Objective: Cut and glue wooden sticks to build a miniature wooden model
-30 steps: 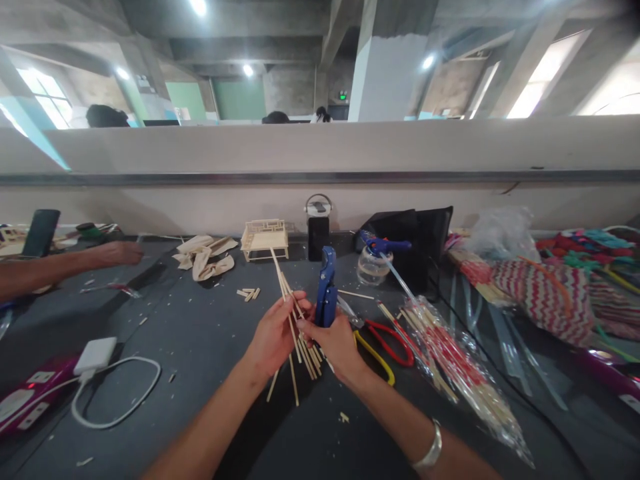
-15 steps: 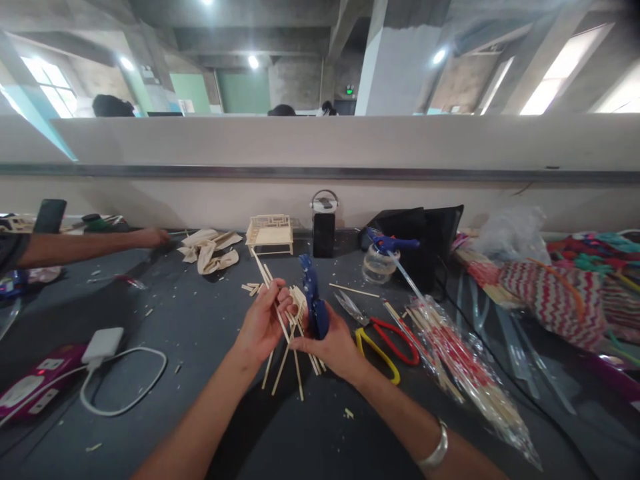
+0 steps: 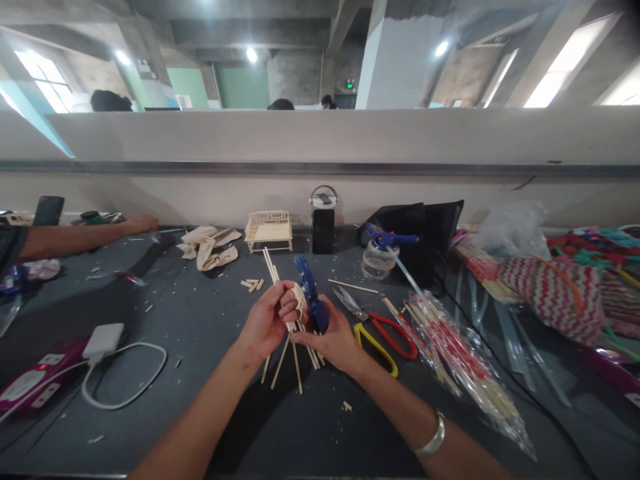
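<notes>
My left hand [image 3: 267,319] is closed round several thin wooden sticks [image 3: 271,265], whose upper ends point up and away from me. Close beside it, my right hand [image 3: 334,337] grips a dark-blue hand tool [image 3: 311,293] held upright; its exact kind I cannot make out. The tool's far side and the fingers behind it are hidden. Beneath both hands more sticks [image 3: 297,367] fan out over the dark table. A few short cut stick pieces [image 3: 254,285] lie just beyond my left hand.
Scissors [image 3: 383,330] with red and yellow handles lie right of my hands, near bagged sticks [image 3: 460,360]. A blue glue gun [image 3: 390,239] rests on a glass jar [image 3: 377,261]. Behind stand a miniature wooden bench [image 3: 269,230] and a black phone [image 3: 323,231]. Another person's arm [image 3: 85,238] reaches in at left.
The sticks in my left hand have swung more upright and lie more closely together. The blue tool has tilted slightly, its top leaning left. The view has shifted slightly.
</notes>
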A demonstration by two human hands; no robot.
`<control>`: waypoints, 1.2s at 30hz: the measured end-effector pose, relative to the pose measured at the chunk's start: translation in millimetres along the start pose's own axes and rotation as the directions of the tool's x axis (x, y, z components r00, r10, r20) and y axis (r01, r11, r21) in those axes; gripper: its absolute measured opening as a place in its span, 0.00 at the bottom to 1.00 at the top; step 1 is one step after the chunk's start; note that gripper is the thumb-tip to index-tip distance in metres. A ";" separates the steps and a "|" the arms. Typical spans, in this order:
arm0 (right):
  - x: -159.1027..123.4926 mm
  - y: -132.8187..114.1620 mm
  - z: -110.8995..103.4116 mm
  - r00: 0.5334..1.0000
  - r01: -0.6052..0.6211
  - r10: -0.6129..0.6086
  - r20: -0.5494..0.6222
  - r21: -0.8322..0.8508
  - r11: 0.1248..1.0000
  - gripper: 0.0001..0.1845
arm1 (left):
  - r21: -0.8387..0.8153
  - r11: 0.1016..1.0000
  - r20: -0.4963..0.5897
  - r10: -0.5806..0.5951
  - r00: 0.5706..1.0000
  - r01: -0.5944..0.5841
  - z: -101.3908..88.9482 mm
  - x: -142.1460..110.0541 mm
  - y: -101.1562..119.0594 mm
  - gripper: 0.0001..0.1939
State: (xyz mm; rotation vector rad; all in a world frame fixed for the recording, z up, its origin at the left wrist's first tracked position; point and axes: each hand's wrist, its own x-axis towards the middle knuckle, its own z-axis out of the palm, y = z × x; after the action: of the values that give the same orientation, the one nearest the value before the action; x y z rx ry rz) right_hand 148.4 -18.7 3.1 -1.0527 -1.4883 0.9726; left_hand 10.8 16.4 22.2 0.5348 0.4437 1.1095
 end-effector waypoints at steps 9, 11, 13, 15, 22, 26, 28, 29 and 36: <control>-0.1 1.5 4.2 1.000 -0.004 0.004 0.011 0.034 0.999 0.24 | -0.027 0.998 -0.007 -0.053 0.999 0.052 3.3 -2.3 -3.6 0.07; -0.7 1.2 4.8 1.000 0.000 0.000 0.012 0.020 1.000 0.23 | -0.039 0.997 -0.004 -0.062 0.998 0.062 2.0 -1.9 -3.1 0.08; -1.3 0.8 5.2 1.000 0.010 -0.010 0.004 0.009 1.000 0.23 | -0.044 0.997 0.001 -0.062 0.998 0.062 1.4 -1.8 -2.2 0.09; -1.6 0.8 4.9 1.000 0.008 -0.008 -0.007 -0.021 1.000 0.23 | -0.045 0.998 0.006 -0.051 0.999 0.052 1.7 -1.8 -1.3 0.09; 0.1 2.8 0.5 0.999 0.011 -0.009 0.036 -0.058 0.998 0.25 | -0.046 0.999 0.009 -0.003 1.000 0.003 2.9 -1.8 -0.3 0.08; 0.5 1.2 -0.6 1.000 0.002 -0.001 0.026 -0.042 0.999 0.25 | -0.030 0.999 0.033 0.015 0.999 -0.015 4.3 -3.2 -2.0 0.08; 0.1 -0.9 -0.5 1.000 0.008 -0.007 0.023 -0.047 0.999 0.25 | -0.028 0.999 0.037 0.016 0.999 -0.015 5.8 -4.4 -2.8 0.07; -0.1 -1.8 -0.3 1.000 0.012 -0.011 0.020 -0.051 0.999 0.24 | -0.029 1.000 0.036 0.011 0.999 -0.010 6.6 -5.1 -2.9 0.07; -2.1 0.2 1.7 0.998 -0.001 -0.001 0.064 0.040 0.999 0.26 | 0.011 1.000 0.012 -0.027 1.000 0.026 9.4 -8.2 -1.5 0.09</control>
State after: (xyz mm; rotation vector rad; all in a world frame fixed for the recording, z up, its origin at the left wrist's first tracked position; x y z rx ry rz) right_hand 146.9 -20.8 2.0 -1.0009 -1.5148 1.0409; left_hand 14.3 6.6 29.3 0.5434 0.4448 1.0784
